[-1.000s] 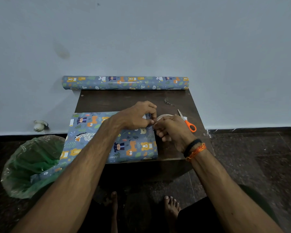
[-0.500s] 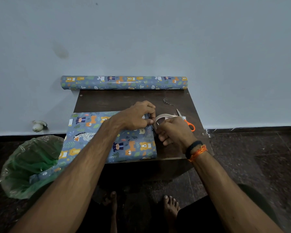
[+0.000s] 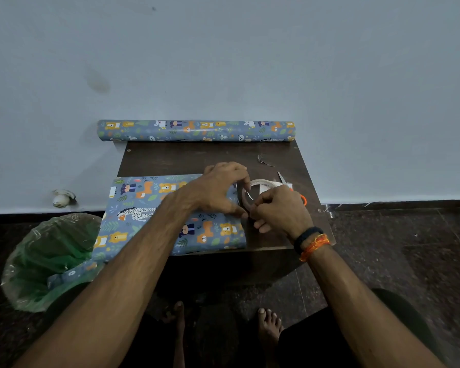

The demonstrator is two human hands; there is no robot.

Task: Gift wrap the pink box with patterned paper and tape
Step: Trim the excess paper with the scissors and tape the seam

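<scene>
1. Pale blue wall backs a small dark tabletop [image 3: 186, 158] at mid-frame, with dark stone floor around it; both hands meet just right of centre.
2. Left hand [image 3: 221, 188] curls over the right end of the wrapped box [image 3: 154, 208], its fingers pressing the paper fold there.
3. Right hand [image 3: 279, 208] pinches the tape roll [image 3: 258, 183], which stands just beside that end; whether a strip is already pulled free I cannot tell.
4. Progress, as I judge it: patterned paper already covers the top and front of the box, no pink shows, so the end folds and their taping look like what remains. The far left end is not clear enough to judge.
5. Orange-handled scissors [image 3: 302, 199] lie behind the right hand, partly hidden, within easy reach.
6. Spare wrapping-paper roll [image 3: 197, 130] rests along the tabletop's far edge, well apart from the work.
7. At lower left, a green-lined bin [image 3: 48, 256] holds a paper offcut; nothing blocks the hands.
</scene>
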